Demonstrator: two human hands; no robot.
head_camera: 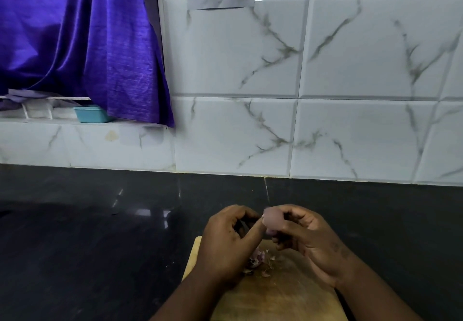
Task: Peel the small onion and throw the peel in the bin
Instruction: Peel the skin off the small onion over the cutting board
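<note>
A small pale-purple onion [272,221] is held above the wooden cutting board [280,293], pinched in the fingers of my right hand [310,240]. My left hand [230,238] is right beside it, its index finger touching the onion's left side, the other fingers curled around something thin and dark that I cannot make out. Loose bits of purple and brown peel [258,261] lie on the board under my hands. No bin is in view.
The board rests on a dark, glossy countertop [87,245] that runs to a marble-tiled wall [300,82]. On a ledge at the left stands a teal plastic tub [91,114], half under a hanging purple cloth [82,39].
</note>
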